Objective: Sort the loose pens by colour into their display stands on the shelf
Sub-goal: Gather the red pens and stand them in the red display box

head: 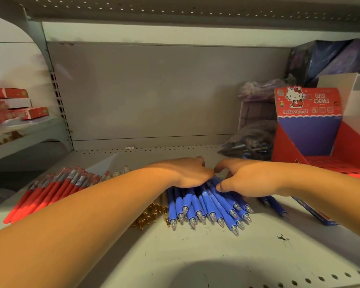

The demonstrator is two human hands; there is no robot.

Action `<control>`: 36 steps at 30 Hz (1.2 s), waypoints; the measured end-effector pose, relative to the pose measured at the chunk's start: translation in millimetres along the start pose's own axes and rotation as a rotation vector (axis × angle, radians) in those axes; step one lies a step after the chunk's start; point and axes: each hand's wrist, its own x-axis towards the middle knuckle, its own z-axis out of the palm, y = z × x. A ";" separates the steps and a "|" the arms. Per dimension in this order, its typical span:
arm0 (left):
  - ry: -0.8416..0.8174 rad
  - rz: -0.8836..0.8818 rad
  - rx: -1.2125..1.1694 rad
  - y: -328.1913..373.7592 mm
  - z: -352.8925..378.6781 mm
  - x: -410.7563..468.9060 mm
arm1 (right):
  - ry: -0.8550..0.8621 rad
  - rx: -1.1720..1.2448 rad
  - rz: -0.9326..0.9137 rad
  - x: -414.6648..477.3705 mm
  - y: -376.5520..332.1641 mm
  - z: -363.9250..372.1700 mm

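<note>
two bare hands close on a heap of blue pens [206,206] lying mid-shelf [195,256], tips toward the front edge. the left hand [192,172] lies over the barrels, fingers bent down over the far end. the right hand [243,177] grasps from the other side, thumb pressed on the barrels, fingers curled round the back. the pens look light, stiff and smooth, apt to roll and slip out of a loose bundle, so a firm squeeze at mid-barrel, just above the rubber grips, seems the safest hold. a few strays [276,206] lie just past the right forearm. red pens [56,188] fan out toward the shelf's left edge, and small gold pieces [152,215] are scattered between the two colours, partly under the left forearm. the stand [308,129] sits open at the right, its tray near the right arm. a lift up and rightward looks unobstructed, with bare shelf behind the hands and the upper shelf [175,15] well above. a dark bag [247,144] rests just beside the stand. the tips lie well back from the front lip, so a dropped pen would likely stay put.
</note>
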 end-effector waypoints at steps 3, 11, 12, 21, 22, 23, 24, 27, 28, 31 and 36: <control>-0.038 0.009 0.005 7.4 2.4 3.6 | 0.029 0.164 0.013 -12.2 9.7 1.8; -0.015 -0.012 -0.050 11.5 2.0 5.6 | -0.065 0.986 0.012 -12.4 18.2 8.4; -0.012 -0.020 -0.064 11.4 2.1 5.8 | -0.067 1.001 0.013 -11.7 19.1 6.1; -0.074 -0.056 0.031 21.8 11.3 6.8 | 0.165 -0.115 0.183 14.8 39.8 -37.4; -0.065 -0.066 0.029 23.4 11.0 7.2 | 0.108 -0.194 0.216 18.0 39.0 -33.3; -0.053 -0.081 0.034 24.7 11.6 7.7 | 0.057 -0.240 0.243 22.3 37.8 -27.7; -0.043 -0.097 0.047 26.1 12.7 8.1 | 0.023 -0.261 0.256 27.0 36.8 -21.3; -0.028 -0.112 0.082 26.3 15.5 9.9 | 0.026 -0.289 0.199 38.0 34.6 -6.7; -0.023 -0.107 0.081 25.3 15.1 10.3 | 0.039 -0.283 0.170 39.8 35.5 -4.7; 0.003 -0.090 0.084 19.2 13.8 11.0 | 0.019 -0.226 0.112 39.5 37.1 -5.1; 0.040 -0.052 0.076 11.1 14.3 15.8 | -0.113 0.088 0.065 25.8 29.8 -4.1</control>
